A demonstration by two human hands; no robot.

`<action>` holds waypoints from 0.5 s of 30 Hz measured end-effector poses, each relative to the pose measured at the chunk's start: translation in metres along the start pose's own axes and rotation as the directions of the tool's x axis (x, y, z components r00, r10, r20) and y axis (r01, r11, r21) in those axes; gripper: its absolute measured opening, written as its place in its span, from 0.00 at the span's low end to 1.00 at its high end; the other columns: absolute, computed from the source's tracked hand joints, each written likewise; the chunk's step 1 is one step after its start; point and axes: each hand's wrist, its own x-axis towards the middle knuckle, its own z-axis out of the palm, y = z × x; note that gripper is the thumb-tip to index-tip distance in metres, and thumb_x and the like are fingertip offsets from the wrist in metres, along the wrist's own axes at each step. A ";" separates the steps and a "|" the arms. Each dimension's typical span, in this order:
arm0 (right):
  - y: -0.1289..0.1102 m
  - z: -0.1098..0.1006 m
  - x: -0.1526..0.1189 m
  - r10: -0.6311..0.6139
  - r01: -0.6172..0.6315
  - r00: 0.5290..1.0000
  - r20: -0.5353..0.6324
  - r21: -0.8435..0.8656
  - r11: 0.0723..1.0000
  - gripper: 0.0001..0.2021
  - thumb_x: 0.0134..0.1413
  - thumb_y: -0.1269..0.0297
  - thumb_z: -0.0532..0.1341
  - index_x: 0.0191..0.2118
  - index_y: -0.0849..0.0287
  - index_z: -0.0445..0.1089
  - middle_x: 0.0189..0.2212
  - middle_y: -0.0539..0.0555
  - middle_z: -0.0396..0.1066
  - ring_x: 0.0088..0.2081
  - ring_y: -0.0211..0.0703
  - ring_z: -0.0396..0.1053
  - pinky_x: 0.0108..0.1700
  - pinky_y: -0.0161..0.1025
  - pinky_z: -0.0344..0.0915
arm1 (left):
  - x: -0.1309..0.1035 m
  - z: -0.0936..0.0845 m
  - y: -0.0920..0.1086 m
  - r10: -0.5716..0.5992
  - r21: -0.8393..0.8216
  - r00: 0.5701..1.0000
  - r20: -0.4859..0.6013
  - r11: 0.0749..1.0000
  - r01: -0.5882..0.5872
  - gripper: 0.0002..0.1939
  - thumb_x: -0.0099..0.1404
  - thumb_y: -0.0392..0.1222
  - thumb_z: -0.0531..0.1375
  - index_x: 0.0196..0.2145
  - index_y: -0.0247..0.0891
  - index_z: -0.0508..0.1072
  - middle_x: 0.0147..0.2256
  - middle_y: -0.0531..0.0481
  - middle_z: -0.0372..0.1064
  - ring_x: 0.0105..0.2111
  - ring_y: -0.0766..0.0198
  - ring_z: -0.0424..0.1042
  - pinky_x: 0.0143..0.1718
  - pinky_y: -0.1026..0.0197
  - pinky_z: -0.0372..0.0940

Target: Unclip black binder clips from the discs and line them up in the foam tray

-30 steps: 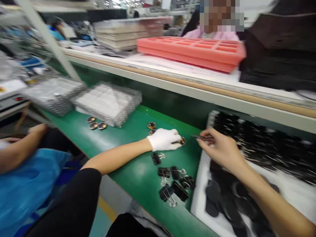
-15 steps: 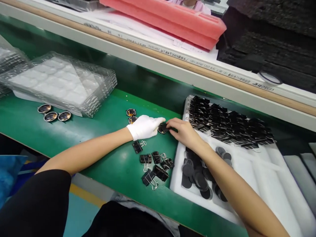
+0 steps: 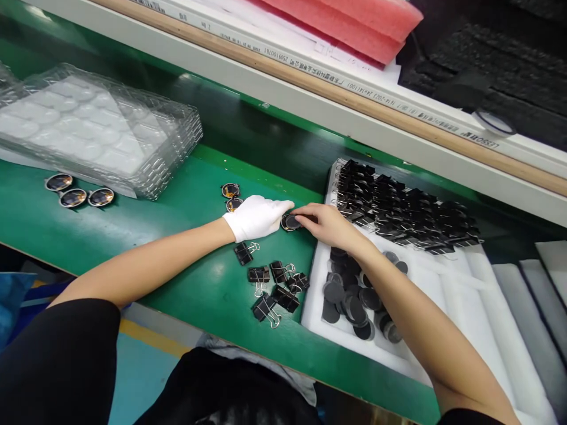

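Observation:
My left hand (image 3: 256, 218), in a white glove, is closed on the edge of a small round metal-rimmed piece (image 3: 284, 224). Bare fingers of my right hand (image 3: 326, 225) pinch a thin black disc (image 3: 293, 221), which lies over the face of that piece. Just behind the glove are two more round rimmed pieces (image 3: 230, 190) with orange-and-dark faces, one partly hidden by it. Several black binder clips (image 3: 270, 273) with silver wire handles lie loose on the green bench in front of my hands.
A white foam tray (image 3: 456, 295) at right holds loose black discs (image 3: 354, 307) and dense rows of binder clips (image 3: 398, 206). Clear plastic trays (image 3: 88, 124) are stacked at left, with three round pieces (image 3: 73, 198) before them. A shelf edge (image 3: 310, 77) crosses behind, carrying pink foam (image 3: 354, 23).
The black disc has gone from tilted in my right fingers to lying flatter over the round piece. My left hand keeps its hold. The whole view has shifted slightly.

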 end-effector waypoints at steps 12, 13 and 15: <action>-0.007 0.003 0.009 0.195 -0.195 0.981 0.005 0.082 0.977 0.09 0.59 0.60 0.68 0.31 0.58 0.73 0.28 0.51 0.78 0.29 0.41 0.73 0.34 0.37 0.64 | -0.008 -0.003 0.001 0.049 0.021 0.999 0.011 0.999 -0.049 0.32 0.68 0.64 0.58 0.56 0.34 0.69 0.42 0.41 0.78 0.43 0.46 0.79 0.41 0.52 0.59; -0.009 0.004 0.008 0.188 -0.188 0.982 0.007 0.086 0.978 0.09 0.59 0.61 0.68 0.30 0.57 0.74 0.28 0.51 0.78 0.30 0.41 0.73 0.34 0.37 0.64 | -0.007 -0.004 0.003 0.043 0.023 0.999 0.021 0.999 -0.043 0.32 0.68 0.65 0.58 0.55 0.34 0.70 0.40 0.42 0.78 0.42 0.47 0.78 0.41 0.53 0.59; -0.012 0.007 0.007 0.171 -0.172 0.985 0.011 0.070 0.983 0.07 0.60 0.63 0.67 0.31 0.57 0.75 0.29 0.51 0.78 0.30 0.41 0.73 0.35 0.37 0.63 | -0.006 -0.003 0.005 0.030 0.014 0.999 0.035 0.999 -0.031 0.29 0.68 0.63 0.58 0.52 0.35 0.71 0.40 0.43 0.78 0.42 0.48 0.78 0.40 0.53 0.57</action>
